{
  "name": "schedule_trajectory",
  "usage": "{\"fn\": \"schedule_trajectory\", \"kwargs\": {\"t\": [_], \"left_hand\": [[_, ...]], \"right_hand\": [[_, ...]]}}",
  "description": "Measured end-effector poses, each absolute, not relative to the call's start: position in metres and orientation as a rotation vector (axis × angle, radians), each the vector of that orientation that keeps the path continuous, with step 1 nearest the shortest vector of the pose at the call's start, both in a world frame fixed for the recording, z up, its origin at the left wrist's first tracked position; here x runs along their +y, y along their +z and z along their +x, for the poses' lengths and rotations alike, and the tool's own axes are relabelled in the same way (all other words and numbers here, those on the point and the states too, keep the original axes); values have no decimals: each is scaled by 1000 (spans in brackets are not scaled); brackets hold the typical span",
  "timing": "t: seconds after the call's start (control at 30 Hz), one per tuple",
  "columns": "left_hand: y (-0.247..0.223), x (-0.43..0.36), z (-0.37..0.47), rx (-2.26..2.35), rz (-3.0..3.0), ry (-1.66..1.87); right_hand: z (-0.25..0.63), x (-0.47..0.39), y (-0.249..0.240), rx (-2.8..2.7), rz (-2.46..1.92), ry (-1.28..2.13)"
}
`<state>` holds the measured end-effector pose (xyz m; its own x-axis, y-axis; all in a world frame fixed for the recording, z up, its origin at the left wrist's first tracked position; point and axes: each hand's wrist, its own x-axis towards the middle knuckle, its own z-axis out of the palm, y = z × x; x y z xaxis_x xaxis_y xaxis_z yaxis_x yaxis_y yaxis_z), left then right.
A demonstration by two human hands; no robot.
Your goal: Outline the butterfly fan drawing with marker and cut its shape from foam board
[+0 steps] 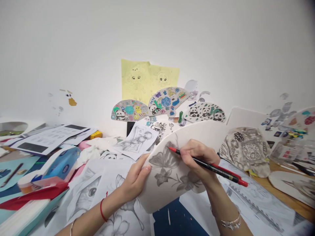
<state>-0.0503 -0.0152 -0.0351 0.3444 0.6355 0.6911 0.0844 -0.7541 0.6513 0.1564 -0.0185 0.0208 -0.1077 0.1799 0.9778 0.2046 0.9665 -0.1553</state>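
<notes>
My left hand [137, 175] grips the left edge of a white fan-shaped board [150, 200], thumb on its face. The board is tilted up towards me and bears a grey shaded butterfly [163, 157] and flowers [161, 177]. In my right hand [199, 157] is a black-and-red pen [221, 170], its red tip end at the butterfly's upper wing. A second red length runs beside the barrel; whether it is a separate pen I cannot tell. My right hand covers part of the drawing. Beneath the board lie sheets with pencil sketches [118, 226].
Decorated fan boards [133, 110] and yellow drawings [135, 70] stand against the wall. At left are a blue tissue pack [61, 162], stacked papers [49, 139] and a red strip [36, 196]. A spiral sketchbook [256, 206] and a patterned board [246, 150] lie at right.
</notes>
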Motion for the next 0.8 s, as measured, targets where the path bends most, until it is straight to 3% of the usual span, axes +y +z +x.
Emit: {"fn": "schedule_trajectory", "kwargs": {"t": [0.8], "left_hand": [[-32,-17,-53,723,2032,1423]], "right_hand": [[168,-19,23,-1739,-283,41]]}}
